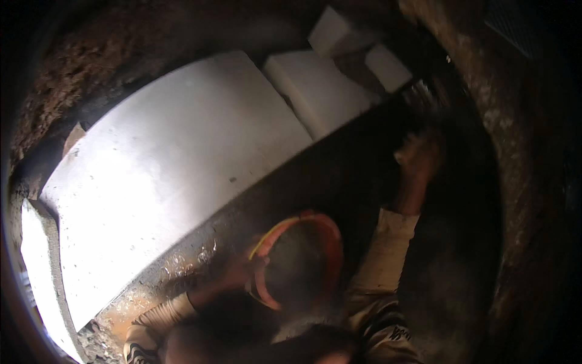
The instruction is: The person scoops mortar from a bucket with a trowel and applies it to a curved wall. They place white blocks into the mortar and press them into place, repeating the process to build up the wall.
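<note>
An orange bucket [332, 239] stands low in the middle, its round mouth facing up and its inside dim. A thin yellow line, maybe a handle, runs along its left rim. My left hand [239, 274] grips that rim, fingers closed over the edge. Stretched forward to the right, my right hand [421, 155] is blurred and dark; its fingers look curled round something I cannot make out. Just beyond it a shiny, smeared patch [422, 94] shows beside the white blocks. Whether this patch belongs to a tool in the hand is unclear.
A large pale slab [182, 145] spans the left and middle. Past its far end lie white blocks [324, 91], [388, 68]. An upright white slab [45, 273] stands at the left edge. Rough earth walls [60, 85] curve around, and the right side is deep in shadow.
</note>
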`<action>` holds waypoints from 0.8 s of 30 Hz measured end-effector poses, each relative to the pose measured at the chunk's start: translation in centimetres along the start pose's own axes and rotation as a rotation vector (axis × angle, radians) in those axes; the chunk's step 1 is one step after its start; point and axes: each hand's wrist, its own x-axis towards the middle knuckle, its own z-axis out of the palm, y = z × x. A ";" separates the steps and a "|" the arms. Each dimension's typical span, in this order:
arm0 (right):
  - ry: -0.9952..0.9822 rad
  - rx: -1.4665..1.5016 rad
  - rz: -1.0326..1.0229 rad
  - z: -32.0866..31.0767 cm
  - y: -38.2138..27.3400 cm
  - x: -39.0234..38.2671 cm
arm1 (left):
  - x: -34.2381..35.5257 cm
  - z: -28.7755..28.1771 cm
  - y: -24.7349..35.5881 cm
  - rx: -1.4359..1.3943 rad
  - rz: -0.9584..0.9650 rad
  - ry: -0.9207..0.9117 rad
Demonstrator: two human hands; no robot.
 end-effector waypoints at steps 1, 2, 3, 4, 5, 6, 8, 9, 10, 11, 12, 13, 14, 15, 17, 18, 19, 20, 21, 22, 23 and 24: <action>0.061 0.162 0.194 6.1 -7.9 -2.2 | -0.8 -0.6 0.4 -0.012 -0.023 0.009; 0.187 0.292 0.340 9.8 -17.0 -3.7 | -0.3 -0.7 2.1 -0.027 -0.023 -0.034; 0.241 0.271 0.455 7.4 -17.0 -5.5 | 0.0 -0.4 2.9 -0.042 -0.024 -0.080; 0.238 0.312 0.562 7.1 -16.5 -6.5 | -0.4 -0.9 1.9 -0.006 0.081 -0.067; 0.236 0.328 0.658 6.8 -16.2 -7.3 | -0.5 -1.2 1.5 0.023 0.133 -0.047; 0.248 0.340 0.565 5.7 -15.3 -8.7 | -0.6 -1.3 1.2 0.058 0.180 -0.033; 0.154 0.507 0.419 0.6 -11.9 -11.7 | -0.6 -1.1 1.3 0.073 0.205 -0.029; 0.048 0.655 0.360 -2.1 -10.6 -12.6 | -0.3 -1.0 1.5 0.049 0.188 -0.043; 0.112 0.629 0.424 -1.9 -10.8 -13.5 | -0.3 -0.9 1.4 0.025 0.161 -0.053; 0.186 0.606 0.488 -0.9 -11.2 -14.8 | -0.2 -0.8 1.4 0.009 0.156 -0.059; 0.261 0.583 0.553 -0.6 -11.4 -15.8 | -0.1 -0.8 1.2 -0.007 0.151 -0.066; 0.193 0.472 0.624 -1.2 -11.2 -16.4 | -0.2 -0.8 1.0 -0.024 0.147 -0.066; 0.138 0.358 0.690 -2.5 -10.6 -17.0 | 0.1 -0.8 1.3 -0.003 0.174 -0.075; 0.084 0.243 0.755 -3.5 -10.1 -17.8 | 0.4 -0.7 1.6 0.016 0.200 -0.085; 0.028 0.235 0.744 -4.0 -10.4 -20.0 | 0.5 -1.0 1.8 0.042 0.132 -0.102; -0.002 0.153 0.773 -4.0 -11.7 -21.8 | 0.0 -1.1 1.4 0.036 0.013 -0.114; -0.037 0.075 0.802 -4.1 -12.7 -23.6 | -0.5 -1.3 1.2 0.033 -0.106 -0.124; -0.142 -0.075 0.823 -6.0 -13.2 -25.6 | -1.2 -1.0 1.5 0.031 -0.029 -0.080; -0.254 -0.217 0.831 -8.7 -13.2 -27.0 | -1.1 -0.5 2.0 0.031 0.058 -0.035; -0.367 -0.350 0.815 -10.6 -13.2 -27.8 | -0.8 -0.2 2.5 0.034 0.168 0.011; -0.571 -0.462 0.720 -11.1 -13.4 -28.0 | -0.5 -0.2 2.9 0.071 0.114 -0.050; -0.778 -0.565 0.614 -11.6 -13.7 -27.9 | -0.4 -0.2 3.2 0.109 0.060 -0.108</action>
